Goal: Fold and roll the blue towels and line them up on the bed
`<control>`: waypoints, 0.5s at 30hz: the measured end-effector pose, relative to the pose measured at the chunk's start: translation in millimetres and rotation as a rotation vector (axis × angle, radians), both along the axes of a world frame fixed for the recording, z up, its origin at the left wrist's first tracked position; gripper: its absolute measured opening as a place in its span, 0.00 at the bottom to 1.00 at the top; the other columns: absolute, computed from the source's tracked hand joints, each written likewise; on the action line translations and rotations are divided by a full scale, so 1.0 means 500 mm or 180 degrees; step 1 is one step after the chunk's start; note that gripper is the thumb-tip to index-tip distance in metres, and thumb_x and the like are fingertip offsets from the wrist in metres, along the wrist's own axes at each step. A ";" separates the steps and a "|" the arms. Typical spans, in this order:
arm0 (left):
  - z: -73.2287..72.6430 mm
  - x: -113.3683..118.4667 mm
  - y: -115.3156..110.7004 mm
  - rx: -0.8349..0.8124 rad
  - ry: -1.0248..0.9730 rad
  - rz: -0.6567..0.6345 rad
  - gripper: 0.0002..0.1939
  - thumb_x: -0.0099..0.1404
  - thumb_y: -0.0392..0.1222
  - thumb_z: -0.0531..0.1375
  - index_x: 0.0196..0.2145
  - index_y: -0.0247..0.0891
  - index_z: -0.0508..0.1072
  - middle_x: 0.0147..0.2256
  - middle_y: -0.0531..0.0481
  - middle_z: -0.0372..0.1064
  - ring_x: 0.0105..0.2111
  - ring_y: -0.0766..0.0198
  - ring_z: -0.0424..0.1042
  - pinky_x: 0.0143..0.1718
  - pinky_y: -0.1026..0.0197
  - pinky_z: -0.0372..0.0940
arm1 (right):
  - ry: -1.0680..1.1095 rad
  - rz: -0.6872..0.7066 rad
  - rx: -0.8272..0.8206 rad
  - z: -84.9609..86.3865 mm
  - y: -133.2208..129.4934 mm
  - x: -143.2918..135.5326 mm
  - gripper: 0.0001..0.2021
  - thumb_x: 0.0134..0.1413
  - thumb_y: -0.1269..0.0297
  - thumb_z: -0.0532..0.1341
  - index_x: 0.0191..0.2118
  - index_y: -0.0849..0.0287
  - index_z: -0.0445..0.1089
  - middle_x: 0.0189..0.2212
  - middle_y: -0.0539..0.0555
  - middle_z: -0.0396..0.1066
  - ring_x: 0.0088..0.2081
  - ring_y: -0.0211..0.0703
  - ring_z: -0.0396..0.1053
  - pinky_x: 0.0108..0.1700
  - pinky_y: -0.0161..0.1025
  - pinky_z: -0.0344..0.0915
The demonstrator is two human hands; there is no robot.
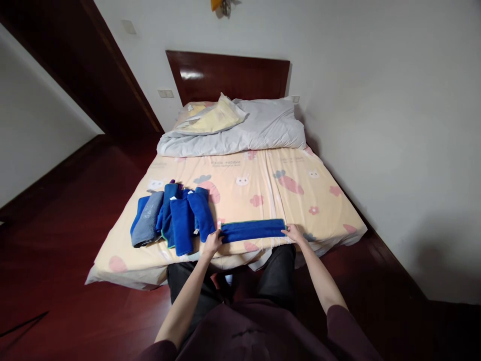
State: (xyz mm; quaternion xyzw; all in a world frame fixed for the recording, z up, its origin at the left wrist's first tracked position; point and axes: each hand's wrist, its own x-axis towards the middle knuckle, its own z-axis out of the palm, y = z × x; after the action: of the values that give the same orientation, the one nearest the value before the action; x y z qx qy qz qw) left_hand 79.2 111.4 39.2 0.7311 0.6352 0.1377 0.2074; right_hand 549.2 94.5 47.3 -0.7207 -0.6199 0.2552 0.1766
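Observation:
A blue towel [253, 230] with a green edge lies folded into a long narrow strip near the bed's front edge. My left hand [213, 242] grips its left end, fingers closed on the cloth. At the opposite end, my right hand [293, 233] pinches the right corner. Just left of my left hand sits a pile of folded blue towels [182, 225], several of them in thick bundles. A grey towel [149, 219] rests at the left side of that pile.
The bed [240, 195] has a peach sheet printed with carrots and rabbits. A bunched white quilt [263, 128] lies toward the dark wooden headboard [233, 75]. Dark red floor [67, 230] runs along the left, and a white wall [394, 125] stands on the right.

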 end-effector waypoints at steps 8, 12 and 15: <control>-0.004 0.028 -0.027 0.0861 0.0568 -0.0326 0.26 0.67 0.29 0.51 0.61 0.34 0.67 0.61 0.32 0.64 0.57 0.46 0.68 0.56 0.46 0.63 | -0.0697 0.0258 0.1051 0.009 -0.023 -0.037 0.21 0.54 0.67 0.65 0.55 0.55 0.69 0.49 0.59 0.73 0.50 0.51 0.71 0.51 0.45 0.67; -0.011 0.023 -0.026 0.1292 0.0572 -0.0981 0.28 0.67 0.27 0.50 0.62 0.38 0.67 0.66 0.36 0.58 0.65 0.49 0.58 0.63 0.45 0.57 | -0.0858 0.1005 0.1333 0.007 -0.038 -0.051 0.22 0.57 0.76 0.59 0.57 0.53 0.71 0.54 0.59 0.71 0.58 0.52 0.67 0.58 0.50 0.63; -0.025 0.017 -0.026 0.1227 0.0596 -0.1325 0.28 0.68 0.29 0.50 0.63 0.41 0.66 0.67 0.40 0.58 0.66 0.52 0.57 0.64 0.46 0.57 | -0.0866 0.1230 0.1399 -0.006 -0.043 -0.054 0.25 0.58 0.80 0.55 0.56 0.51 0.74 0.56 0.57 0.73 0.59 0.50 0.67 0.59 0.50 0.63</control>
State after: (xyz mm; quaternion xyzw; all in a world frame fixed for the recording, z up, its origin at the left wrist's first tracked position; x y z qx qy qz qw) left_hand 87.7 98.4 26.9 0.8810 0.4502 0.1423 0.0290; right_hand 522.4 73.1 44.4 -0.5618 -0.8034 0.0454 0.1918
